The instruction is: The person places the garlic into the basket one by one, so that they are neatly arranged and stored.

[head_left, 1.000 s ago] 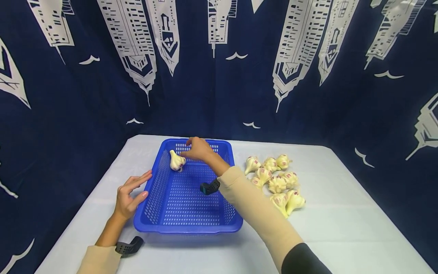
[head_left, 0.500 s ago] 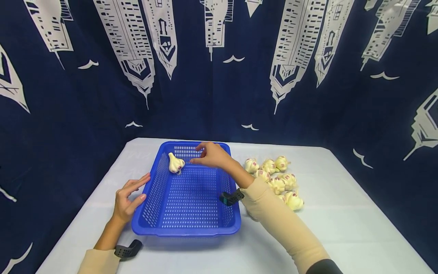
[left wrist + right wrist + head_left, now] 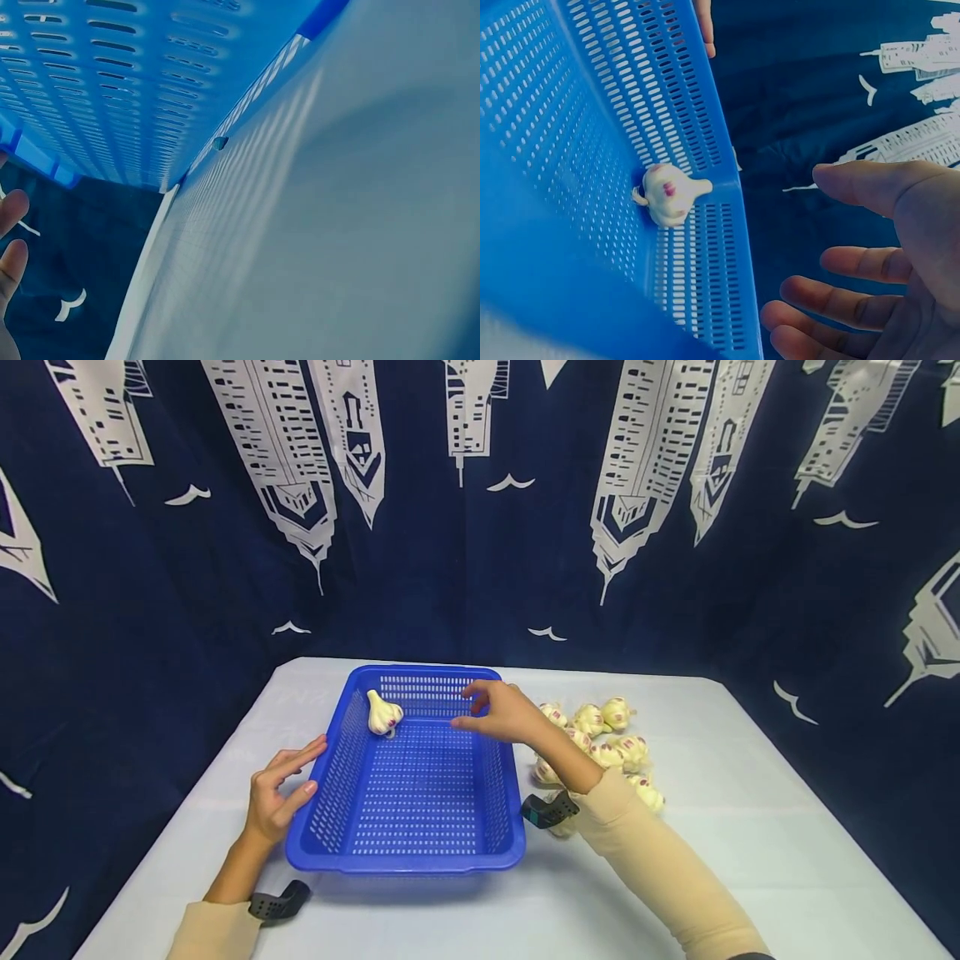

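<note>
A blue perforated basket (image 3: pixel 405 863) stands on the table. One garlic bulb (image 3: pixel 384 714) lies in its far left corner, stem leaning up against the wall; the right wrist view shows the same bulb (image 3: pixel 669 196). My left hand (image 3: pixel 276 793) rests its fingertips on the basket's left rim, fingers extended. Above the basket's right side hangs my right hand (image 3: pixel 501 713), fingers loosely bent and apart with nothing between them. In the right wrist view this hand (image 3: pixel 870 262) has thumb and fingers spread, away from the bulb.
Several garlic bulbs (image 3: pixel 606 757) lie in a cluster right of the basket, partly hidden by the right forearm. White cloth covers the table (image 3: pixel 757 827). A dark blue printed curtain (image 3: pixel 465 568) hangs behind it.
My right hand has moved right, away from the garlic bulb in the corner, toward the basket's right rim. The left hand keeps its place on the left rim.
</note>
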`<state>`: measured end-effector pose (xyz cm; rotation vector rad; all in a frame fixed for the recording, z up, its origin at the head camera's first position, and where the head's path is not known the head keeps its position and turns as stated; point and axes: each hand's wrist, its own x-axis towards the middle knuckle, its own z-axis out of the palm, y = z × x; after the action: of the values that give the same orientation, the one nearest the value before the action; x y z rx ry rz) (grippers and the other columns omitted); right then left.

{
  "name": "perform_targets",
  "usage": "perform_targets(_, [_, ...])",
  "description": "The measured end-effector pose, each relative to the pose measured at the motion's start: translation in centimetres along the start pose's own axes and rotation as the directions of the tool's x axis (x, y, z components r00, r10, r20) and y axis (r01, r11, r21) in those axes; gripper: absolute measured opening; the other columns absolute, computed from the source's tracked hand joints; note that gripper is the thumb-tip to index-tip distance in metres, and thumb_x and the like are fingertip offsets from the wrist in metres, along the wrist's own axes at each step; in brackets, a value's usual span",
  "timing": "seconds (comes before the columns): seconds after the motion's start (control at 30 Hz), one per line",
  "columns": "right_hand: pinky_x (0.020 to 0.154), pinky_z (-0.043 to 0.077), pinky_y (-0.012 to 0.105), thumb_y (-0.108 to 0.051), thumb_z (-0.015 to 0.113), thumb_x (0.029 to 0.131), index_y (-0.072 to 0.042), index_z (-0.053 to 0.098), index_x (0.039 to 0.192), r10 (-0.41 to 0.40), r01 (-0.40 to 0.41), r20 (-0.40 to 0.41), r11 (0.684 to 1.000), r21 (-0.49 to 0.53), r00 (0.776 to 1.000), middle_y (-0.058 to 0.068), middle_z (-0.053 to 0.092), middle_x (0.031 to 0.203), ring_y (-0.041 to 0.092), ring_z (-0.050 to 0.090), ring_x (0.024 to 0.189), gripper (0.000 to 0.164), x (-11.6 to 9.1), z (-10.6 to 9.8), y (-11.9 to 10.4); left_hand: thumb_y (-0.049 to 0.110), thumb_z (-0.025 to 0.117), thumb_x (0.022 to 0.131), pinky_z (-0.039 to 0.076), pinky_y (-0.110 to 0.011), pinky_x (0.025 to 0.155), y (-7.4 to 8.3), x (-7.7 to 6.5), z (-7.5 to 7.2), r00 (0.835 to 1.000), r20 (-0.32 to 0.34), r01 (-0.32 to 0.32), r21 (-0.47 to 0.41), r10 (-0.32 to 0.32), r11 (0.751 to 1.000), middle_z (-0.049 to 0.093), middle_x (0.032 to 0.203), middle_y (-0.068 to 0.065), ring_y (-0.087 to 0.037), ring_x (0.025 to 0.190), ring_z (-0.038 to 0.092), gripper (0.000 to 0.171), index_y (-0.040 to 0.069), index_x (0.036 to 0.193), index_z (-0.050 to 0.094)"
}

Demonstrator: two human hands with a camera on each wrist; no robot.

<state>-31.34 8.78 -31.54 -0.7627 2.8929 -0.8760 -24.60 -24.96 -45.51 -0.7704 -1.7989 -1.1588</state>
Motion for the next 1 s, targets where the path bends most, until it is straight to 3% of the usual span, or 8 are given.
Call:
perform_targets(0.33, [0.067,0.054,0.030,-0.032,0.077,0.083,-0.003,0.065,0.121,-0.033,0.035,-0.038,0.998,0.047,0.999,0.012,0.071,0.097,0.020,0.066,0.079,0.049,-2.1,-0.1,2.1,0.001,0.056,0.065,0.038,-0.024,0.072,-0.2,-0.1,-0.1,1.000,-0.003,0.012,0.004,-0.012,1.000,0.065,0.119,-0.024,-0.018,0.090,0.061,0.050,-0.015,0.111,0.067])
perform_targets(0.57, [0.066,0.055,0.033,-0.029,0.077,0.084,-0.001,0.063,0.124,-0.016,0.021,-0.059,0.997,0.076,0.998,0.011,0.070,0.097,0.025,0.068,0.083,0.051,-3.1,-0.2,3.1,0.002,0.056,0.065,0.038,-0.024,0.072,0.0,-0.2,0.0,1.000,-0.002,0.021,0.005,-0.021,1.000,0.065,0.119,-0.024,-0.011,0.093,0.061,0.050,-0.014,0.111,0.067])
perform_targets(1.0, [0.072,0.056,0.037,-0.029,0.077,0.083,-0.002,0.064,0.123,-0.001,0.013,-0.114,0.994,0.106,0.993,0.011,0.071,0.098,0.023,0.068,0.080,0.050,-5.0,-1.7,5.1,0.003,0.057,0.065,0.038,-0.023,0.071,0.0,-0.1,0.0,1.000,0.002,0.027,0.023,-0.027,0.999,0.065,0.120,-0.025,-0.018,0.090,0.061,0.051,-0.013,0.112,0.068])
